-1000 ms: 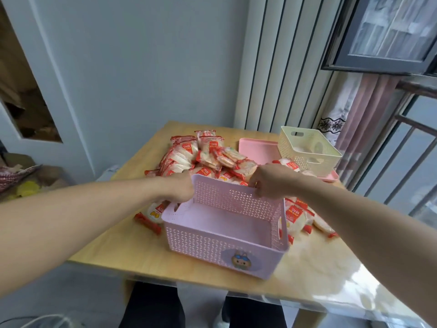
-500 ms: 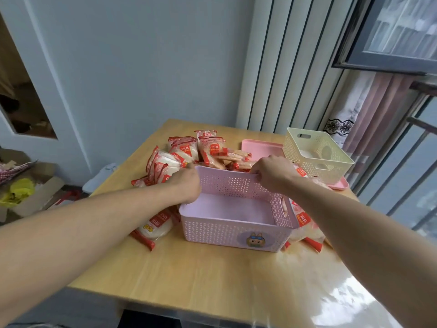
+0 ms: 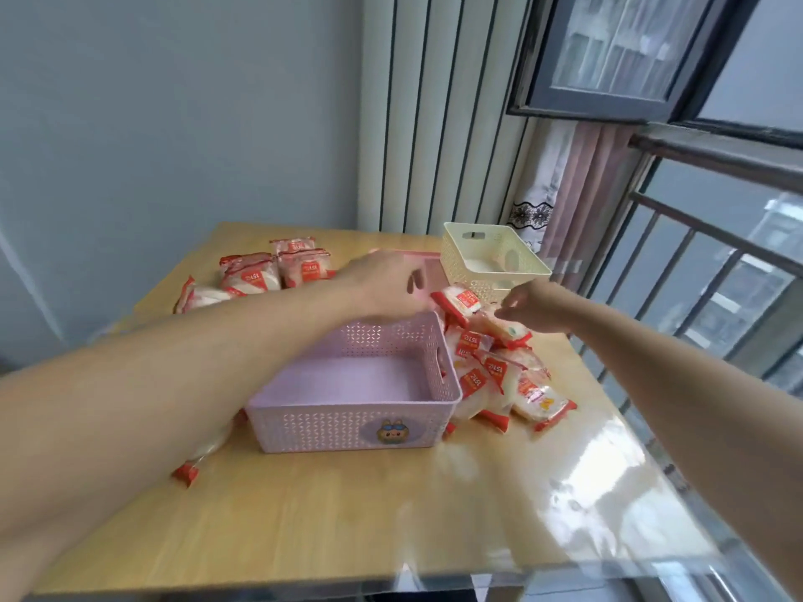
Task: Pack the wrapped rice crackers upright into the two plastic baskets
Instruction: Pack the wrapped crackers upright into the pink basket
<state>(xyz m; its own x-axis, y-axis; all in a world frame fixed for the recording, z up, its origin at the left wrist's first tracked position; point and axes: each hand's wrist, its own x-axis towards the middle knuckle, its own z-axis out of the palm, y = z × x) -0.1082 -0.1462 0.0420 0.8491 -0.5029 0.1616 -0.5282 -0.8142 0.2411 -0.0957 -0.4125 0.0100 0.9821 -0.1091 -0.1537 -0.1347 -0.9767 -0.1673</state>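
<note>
I see the wooden table [image 3: 347, 514] filling the lower frame, the empty pink basket [image 3: 347, 423] at centre and the cream basket [image 3: 486, 262] behind it toward upper right. Wrapped rice crackers [image 3: 499, 375] lie heaped right of the pink basket, more at centre left. My left hand [image 3: 382, 288] is blurred above the far rim, grip unclear; my right hand [image 3: 534, 310] hovers over the heap, fingers loosely curled, holding nothing.

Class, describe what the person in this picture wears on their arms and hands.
Nothing shows: the left hand and right hand are bare, with no gloves, rings, watch or bracelets visible. Both forearms are uncovered as far as the frame shows; no sleeve is in view.

- Light wooden bench [image 3: 347, 514], glossy at the right.
- Pink basket [image 3: 347, 427] is set mid-bench, wrapped rice crackers [image 3: 491, 371] heaped beside it.
- Cream basket [image 3: 491, 258] and pink tray [image 3: 428, 271] are placed further back.
</note>
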